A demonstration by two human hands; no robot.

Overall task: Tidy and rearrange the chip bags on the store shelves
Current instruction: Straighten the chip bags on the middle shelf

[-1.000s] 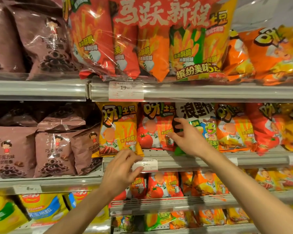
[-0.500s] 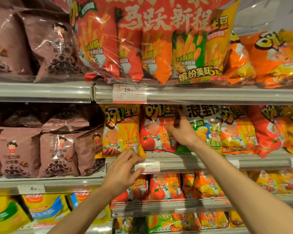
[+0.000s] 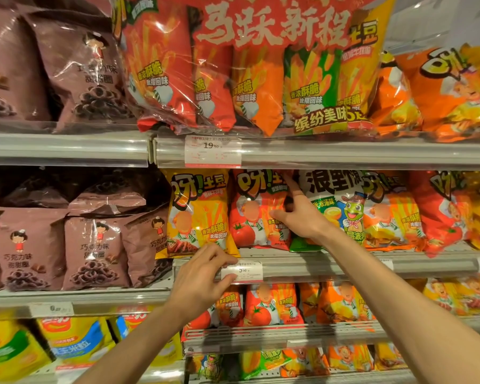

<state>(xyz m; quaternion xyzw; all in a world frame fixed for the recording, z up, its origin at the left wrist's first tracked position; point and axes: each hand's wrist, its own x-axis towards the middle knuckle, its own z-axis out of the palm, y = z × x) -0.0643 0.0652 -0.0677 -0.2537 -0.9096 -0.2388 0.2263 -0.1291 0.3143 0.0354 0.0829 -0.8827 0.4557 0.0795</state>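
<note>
The red tomato chip bag (image 3: 257, 209) stands upright on the middle shelf (image 3: 344, 263), between a yellow chip bag (image 3: 198, 214) on its left and a white-and-green bag (image 3: 336, 206) on its right. The right hand (image 3: 298, 214) lies against the red bag's right edge, forefinger stretched up to its top corner and thumb across its front; whether that grip actually pinches the bag cannot be told. Below, the left hand (image 3: 203, 275) rests at the shelf's front rail, fingers curled and released, thumb touching the 5.90 price tag (image 3: 245, 271). Brown snack bags (image 3: 94, 250) fill the shelves on the left.
</note>
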